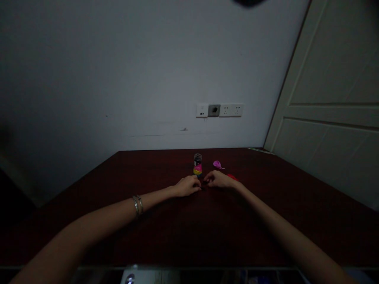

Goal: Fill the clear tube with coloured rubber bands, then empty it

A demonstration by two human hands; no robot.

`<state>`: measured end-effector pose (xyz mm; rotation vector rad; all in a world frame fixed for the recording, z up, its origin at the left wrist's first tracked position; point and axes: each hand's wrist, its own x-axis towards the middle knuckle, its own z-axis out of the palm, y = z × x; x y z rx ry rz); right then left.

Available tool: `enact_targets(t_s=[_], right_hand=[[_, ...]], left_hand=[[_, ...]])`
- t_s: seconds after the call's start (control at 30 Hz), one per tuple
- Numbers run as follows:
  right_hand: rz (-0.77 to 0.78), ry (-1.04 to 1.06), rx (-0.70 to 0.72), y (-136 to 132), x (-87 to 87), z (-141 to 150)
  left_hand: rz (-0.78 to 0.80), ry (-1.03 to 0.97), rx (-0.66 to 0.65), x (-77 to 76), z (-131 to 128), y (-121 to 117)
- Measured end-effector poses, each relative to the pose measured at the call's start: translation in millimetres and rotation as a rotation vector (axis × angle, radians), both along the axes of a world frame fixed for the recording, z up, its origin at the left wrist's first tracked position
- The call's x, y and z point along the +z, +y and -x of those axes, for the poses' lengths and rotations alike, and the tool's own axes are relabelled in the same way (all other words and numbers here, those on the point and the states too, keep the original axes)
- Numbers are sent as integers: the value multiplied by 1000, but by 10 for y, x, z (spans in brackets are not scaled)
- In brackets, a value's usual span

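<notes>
Head view: the fingers (197, 189) of the left hand (185, 186) are curled, tips low over the worktop (166, 228); the fingers of the right hand (218, 179) bend inward opposite them, a narrow gap between the two sets of tips. Whether either hand grips an item cannot be determined; a small dark patch (204, 183) in the gap cannot be resolved as object or shadow. Just beyond the left fingertips, a jar (197, 165) stands upright: transparent, cylindrical, its lower part filled with pink, yellow and blue-green material of indistinct texture. A label-like pale strip on its side is too small to read. Past the right hand lies a rounded magenta piece (217, 164) with a thin pale tail. A red item (232, 177) is partly covered by the right wrist, its outline incomplete. Two metallic bracelets (138, 206) encircle the left forearm. The worktop is smooth, dark red-brown, with deep shadow toward the near edge. Behind it, a matte, scuffed wall (142, 79) carries a row of rectangular sockets (219, 111); at right, a panelled door (331, 79) is cut off by the frame.
</notes>
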<state>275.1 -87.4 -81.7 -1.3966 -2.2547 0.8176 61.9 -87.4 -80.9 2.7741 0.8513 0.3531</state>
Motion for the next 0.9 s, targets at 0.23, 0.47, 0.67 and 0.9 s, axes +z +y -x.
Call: enact_targets(t_s=[0.23, 0.47, 0.67, 0.9], right_hand=[[-106, 23, -40, -29, -127, -1], [-95, 80, -40, -27, -162, -29], [-109, 104, -58, -29, -196, -23], [-98, 126, -85, -31, -223, -14]], left_hand=[[-19, 38, 4, 37, -13, -7], [-15, -37, -38, 198, -37, 31], [-98, -244, -69, 779, -60, 150], [-147, -272, 74, 1287, -48, 564]])
